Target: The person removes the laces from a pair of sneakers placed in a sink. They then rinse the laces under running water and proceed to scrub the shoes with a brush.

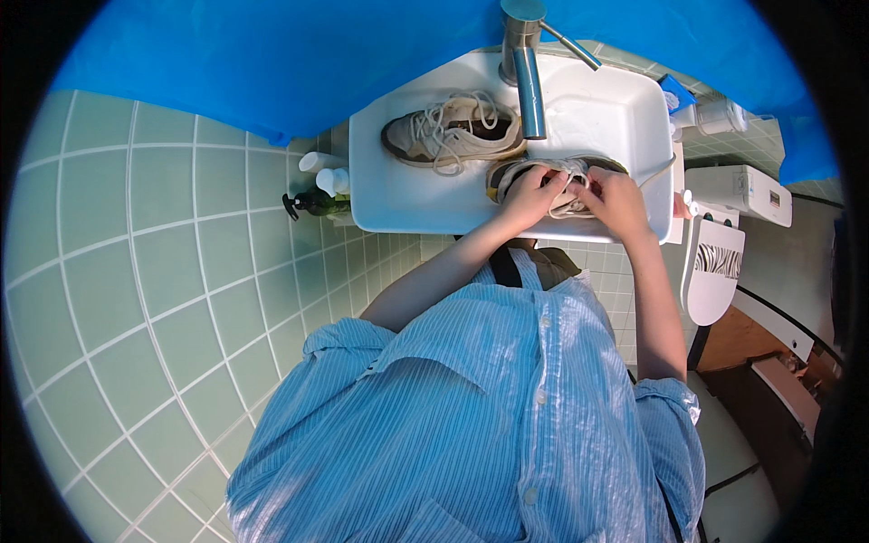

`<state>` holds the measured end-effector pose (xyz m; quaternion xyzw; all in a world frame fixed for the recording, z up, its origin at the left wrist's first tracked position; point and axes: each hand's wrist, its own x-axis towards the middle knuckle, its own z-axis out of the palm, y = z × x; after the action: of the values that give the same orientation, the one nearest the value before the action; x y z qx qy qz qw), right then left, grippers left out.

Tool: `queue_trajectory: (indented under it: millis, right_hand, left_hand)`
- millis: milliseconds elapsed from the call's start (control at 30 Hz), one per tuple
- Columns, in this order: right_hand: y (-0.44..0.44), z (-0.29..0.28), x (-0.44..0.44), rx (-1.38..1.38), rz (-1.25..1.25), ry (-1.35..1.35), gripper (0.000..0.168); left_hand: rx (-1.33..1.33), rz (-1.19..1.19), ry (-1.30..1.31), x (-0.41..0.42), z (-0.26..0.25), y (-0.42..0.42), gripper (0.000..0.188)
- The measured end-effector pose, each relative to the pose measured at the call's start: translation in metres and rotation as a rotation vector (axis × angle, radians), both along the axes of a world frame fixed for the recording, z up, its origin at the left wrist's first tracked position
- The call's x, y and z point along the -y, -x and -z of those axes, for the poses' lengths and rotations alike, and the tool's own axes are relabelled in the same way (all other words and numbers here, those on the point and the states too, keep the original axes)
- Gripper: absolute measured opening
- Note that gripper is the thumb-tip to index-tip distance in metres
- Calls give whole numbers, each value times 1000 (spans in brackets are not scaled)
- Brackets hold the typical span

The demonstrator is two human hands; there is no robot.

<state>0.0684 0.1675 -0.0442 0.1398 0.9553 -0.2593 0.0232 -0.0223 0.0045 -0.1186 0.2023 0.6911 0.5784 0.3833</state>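
Observation:
A white washbasin (387, 207) lies before me with a pair of worn, dirty sneakers in it. The laced sneaker (438, 136) rests on the left, its toe pointing left and its pale lace loose over it. The nearer sneaker (504, 178) is partly hidden beneath my hands. My left hand (533, 197) pinches its shoelace (567, 212) between thumb and fingers. Close beside it, my right hand (616, 202) has thumb and fingertips on the same lace. One lace end (657, 172) trails over the basin's right side.
Above the basin rises a metal faucet (531, 88) with a side lever. A green pump bottle (316, 202) and white containers (333, 180) stand at the left, by a tiled wall (176, 224). Blue sheeting (271, 61) hangs at the back. A toilet (716, 271) is at the right.

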Motion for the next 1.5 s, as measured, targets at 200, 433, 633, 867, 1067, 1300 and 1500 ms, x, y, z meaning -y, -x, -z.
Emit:
queue_trajectory:
  millis: [200, 433, 633, 867, 1067, 1300, 1500]
  right_hand:
    - [-8, -26, 9, -151, -233, -86, 23]
    - [-22, -23, 6, 12, -109, -108, 24]
    - [7, -54, 17, -29, 73, -224, 20]
    - [11, -30, 10, 63, -58, -165, 19]
    - [3, -16, 15, 43, 4, -392, 16]
    - [-30, -25, -44, 131, 249, -421, 22]
    - [-3, -36, 0, -184, -21, -201, 23]
  left_hand:
    - [146, -160, -107, -10, 9, -3, 36]
    - [419, -108, -29, -1, -28, 9, 50]
    - [278, -173, -68, -2, -27, -4, 51]
    - [317, -158, -111, 5, -30, -4, 45]
    - [306, -157, -147, 2, -18, -7, 37]
    - [399, -189, -97, 10, -13, -3, 34]
    - [344, -169, -119, 6, -24, -5, 34]
